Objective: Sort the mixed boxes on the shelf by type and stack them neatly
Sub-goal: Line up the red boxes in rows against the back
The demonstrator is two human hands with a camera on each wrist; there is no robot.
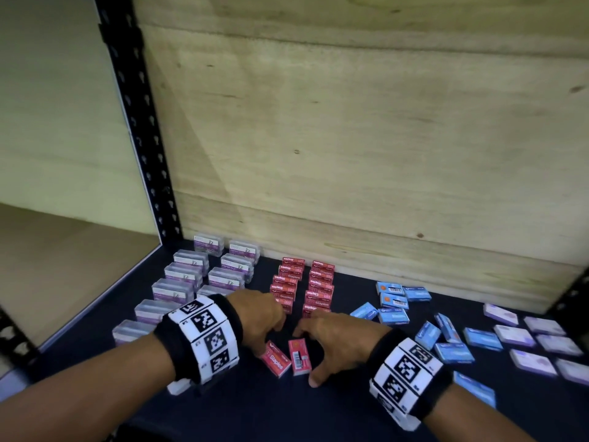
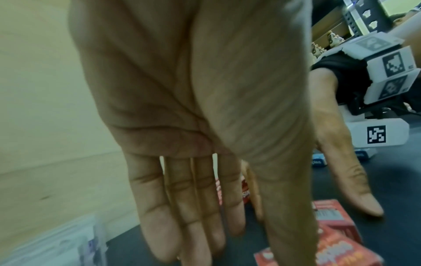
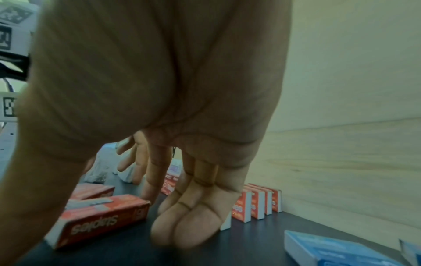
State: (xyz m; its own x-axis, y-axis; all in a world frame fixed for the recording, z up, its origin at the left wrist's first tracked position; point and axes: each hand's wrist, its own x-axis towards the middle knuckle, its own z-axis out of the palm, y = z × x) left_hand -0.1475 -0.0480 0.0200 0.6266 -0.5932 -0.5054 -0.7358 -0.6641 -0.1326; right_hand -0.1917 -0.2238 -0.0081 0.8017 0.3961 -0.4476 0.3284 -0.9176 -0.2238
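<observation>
Here, both hands are hovering low over the dark shelf (image 1: 287, 409), near each other but not touching. The left hand (image 1: 258, 317) is reaching down with straight, relaxed fingers (image 2: 196, 207) and gripping nothing; the right hand (image 1: 338, 339) is spread the same way, its thumb (image 1: 315, 374) lying on the shelf beside a loose red staple box (image 1: 299, 357). A second loose red box (image 1: 276, 360) is lying just left of it, tilted. Behind the hands, two rows of red boxes (image 1: 304, 283) are standing on edge toward the wooden back wall (image 1: 350, 138). Clear paper clip boxes (image 1: 191, 279) are sitting in rows on the left. Blue boxes (image 1: 427, 327) are lying scattered to the right, with pale purple boxes (image 1: 535, 342) lying flat beyond them.
</observation>
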